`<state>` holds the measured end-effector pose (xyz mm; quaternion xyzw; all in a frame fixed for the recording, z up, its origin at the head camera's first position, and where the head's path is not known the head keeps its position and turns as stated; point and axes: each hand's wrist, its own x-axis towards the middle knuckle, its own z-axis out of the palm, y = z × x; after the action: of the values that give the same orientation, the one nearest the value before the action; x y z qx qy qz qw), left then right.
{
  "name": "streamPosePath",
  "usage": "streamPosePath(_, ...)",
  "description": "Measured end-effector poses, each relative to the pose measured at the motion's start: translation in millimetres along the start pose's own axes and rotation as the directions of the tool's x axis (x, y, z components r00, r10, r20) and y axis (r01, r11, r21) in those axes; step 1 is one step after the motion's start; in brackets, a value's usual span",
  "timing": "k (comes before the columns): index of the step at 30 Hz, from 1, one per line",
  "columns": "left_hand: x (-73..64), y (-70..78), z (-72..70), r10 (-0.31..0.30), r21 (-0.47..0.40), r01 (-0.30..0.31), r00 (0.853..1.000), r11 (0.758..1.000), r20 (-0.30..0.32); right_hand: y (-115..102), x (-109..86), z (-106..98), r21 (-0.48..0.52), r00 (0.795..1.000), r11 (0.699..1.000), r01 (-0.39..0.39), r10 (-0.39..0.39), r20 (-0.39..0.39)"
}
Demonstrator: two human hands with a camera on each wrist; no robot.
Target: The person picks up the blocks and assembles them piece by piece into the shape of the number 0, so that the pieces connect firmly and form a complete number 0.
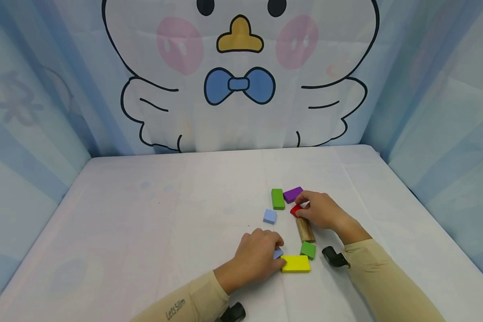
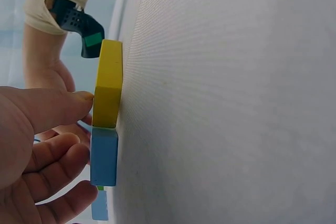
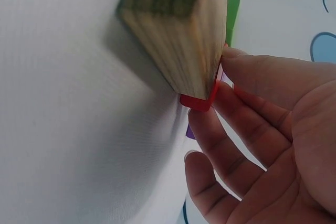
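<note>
My left hand (image 1: 256, 256) bends its fingers round a blue block (image 2: 104, 157), mostly covered by them in the head view. Its thumb touches the yellow block (image 1: 296, 264), whose end meets the blue one. With thumb and fingertips, my right hand (image 1: 323, 211) pinches a red block (image 1: 295, 210) at the far end of a brown wood-grain block (image 1: 305, 230). A small green block (image 1: 308, 250) lies between the brown and yellow blocks. Beyond the red one lies a tilted purple block (image 1: 292, 194), near a taller green block (image 1: 278, 199).
A light blue block (image 1: 270, 217) lies apart from the others, left of the red one. White cloth covers the table (image 1: 153, 223). A printed curtain (image 1: 241, 120) hangs along the back edge, and blue curtains flank both sides. Each wrist carries a black camera mount (image 1: 335, 257).
</note>
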<state>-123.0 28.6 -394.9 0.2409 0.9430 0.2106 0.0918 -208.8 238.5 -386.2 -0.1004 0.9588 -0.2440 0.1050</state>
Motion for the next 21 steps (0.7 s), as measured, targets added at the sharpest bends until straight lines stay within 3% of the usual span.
streamPosePath(21, 0.1, 0.3, -0.1, -0.011, -0.007, 0.011, 1.0, 1.0, 0.001, 1.2, -1.1, -3.4, 0.0, 1.0, 1.0, 0.01, -0.01, 0.003)
